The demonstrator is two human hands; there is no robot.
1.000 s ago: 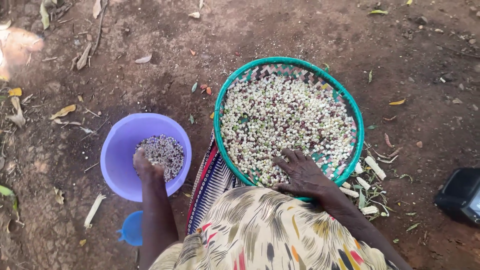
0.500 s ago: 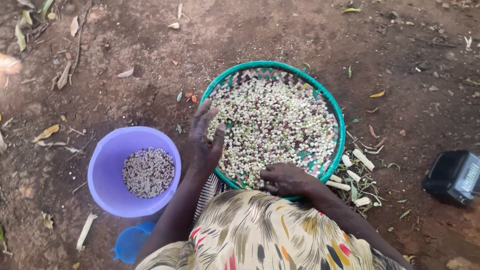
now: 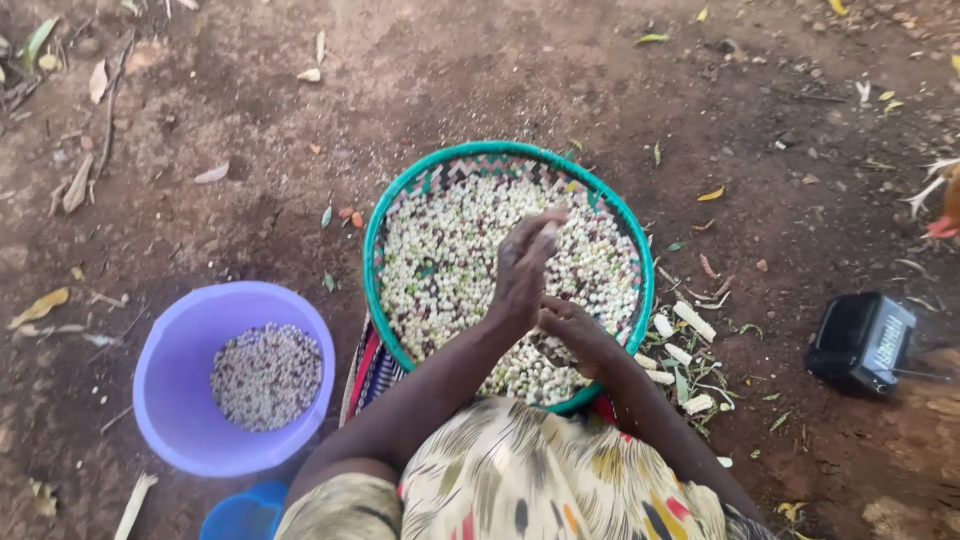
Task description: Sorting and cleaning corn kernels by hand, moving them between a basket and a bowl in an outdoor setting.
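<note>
A round woven tray with a green rim (image 3: 378, 215) rests on my lap, covered with pale and dark beans. My left hand (image 3: 525, 265) reaches over the middle of the tray, fingers spread above the beans. Close beside it, my right hand (image 3: 570, 335) lies at the near edge of the tray, fingers curled on the beans. Left of my knee on the ground stands a purple plastic bowl (image 3: 170, 400) with sorted speckled beans at its bottom.
Bare brown earth with dry leaves and twigs surrounds me. Pale husk pieces (image 3: 685, 335) lie right of the tray. A small black device (image 3: 862, 340) sits on the ground at right. A blue container (image 3: 240, 515) shows below the purple bowl.
My left hand has left the purple bowl and swung right over the tray, ending beside my right hand. The view has shifted so the tray sits nearer the middle.
</note>
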